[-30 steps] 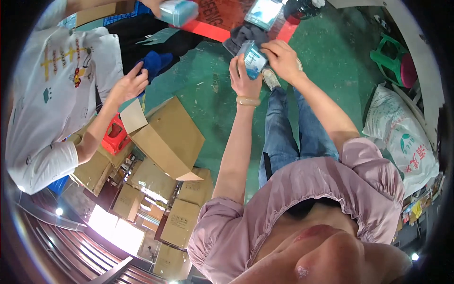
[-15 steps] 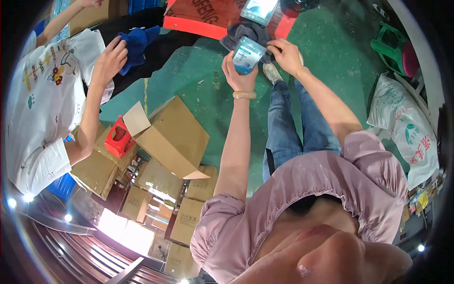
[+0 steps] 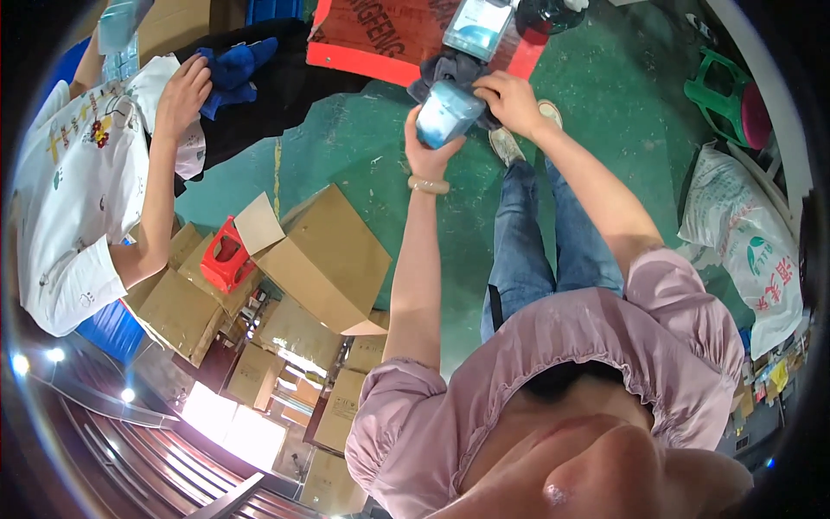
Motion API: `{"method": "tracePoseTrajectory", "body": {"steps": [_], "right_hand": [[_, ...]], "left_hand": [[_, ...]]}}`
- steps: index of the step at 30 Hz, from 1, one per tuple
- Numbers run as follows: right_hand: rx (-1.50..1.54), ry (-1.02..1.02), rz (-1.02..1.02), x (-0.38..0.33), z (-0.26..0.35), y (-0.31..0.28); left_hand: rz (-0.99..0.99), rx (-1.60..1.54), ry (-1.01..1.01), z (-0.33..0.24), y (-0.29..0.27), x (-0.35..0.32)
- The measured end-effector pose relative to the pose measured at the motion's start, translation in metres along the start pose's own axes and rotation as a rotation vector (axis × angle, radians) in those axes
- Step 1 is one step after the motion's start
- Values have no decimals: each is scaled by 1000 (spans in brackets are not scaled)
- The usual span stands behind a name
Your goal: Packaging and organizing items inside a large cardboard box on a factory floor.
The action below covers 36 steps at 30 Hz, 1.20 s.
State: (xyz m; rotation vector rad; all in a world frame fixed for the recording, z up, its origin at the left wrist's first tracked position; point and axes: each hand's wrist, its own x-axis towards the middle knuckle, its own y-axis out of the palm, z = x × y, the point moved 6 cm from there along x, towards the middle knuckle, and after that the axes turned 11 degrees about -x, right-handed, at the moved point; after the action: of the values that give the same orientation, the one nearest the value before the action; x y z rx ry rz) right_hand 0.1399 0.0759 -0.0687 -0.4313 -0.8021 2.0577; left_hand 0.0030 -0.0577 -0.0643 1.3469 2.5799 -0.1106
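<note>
My left hand [image 3: 425, 154] grips a pale blue clear plastic packet [image 3: 444, 118] from below, with a bead bracelet on that wrist. My right hand [image 3: 510, 98] holds the packet's upper right edge, with dark grey cloth [image 3: 451, 67] bunched behind my fingers. Both arms reach out over the green floor [image 3: 363, 147]. My jeans and one shoe [image 3: 505, 144] show below the packet.
A person in a white printed shirt [image 3: 73, 186] stands at the left, one hand [image 3: 183, 93] by a blue cloth [image 3: 235, 62]. An open cardboard box [image 3: 324, 259] and a red tape dispenser [image 3: 226, 258] lie near several flat cartons. A red board [image 3: 380, 35], green stool [image 3: 722, 95] and white sack [image 3: 743, 233] surround me.
My hands have stayed on the packet as it drifted slightly right and lower in view. The other person's hand moved up to the blue cloth.
</note>
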Motion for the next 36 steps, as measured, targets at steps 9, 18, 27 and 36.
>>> {"method": "tracePoseTrajectory", "body": {"steps": [9,18,27,36], "right_hand": [[89,83,-157,-22,7,-20],[175,315,-299,-51,-34,-73],[361,445,-272,-75,-70,-65],[513,440,-314,-62,-68,-56]], "left_hand": [[-375,47,229,-58,-63,107],[-48,885,451,-81,85,67],[-190,-95,14,-76,29,73],[-127,-1083,-718,-74,35,41]]}}
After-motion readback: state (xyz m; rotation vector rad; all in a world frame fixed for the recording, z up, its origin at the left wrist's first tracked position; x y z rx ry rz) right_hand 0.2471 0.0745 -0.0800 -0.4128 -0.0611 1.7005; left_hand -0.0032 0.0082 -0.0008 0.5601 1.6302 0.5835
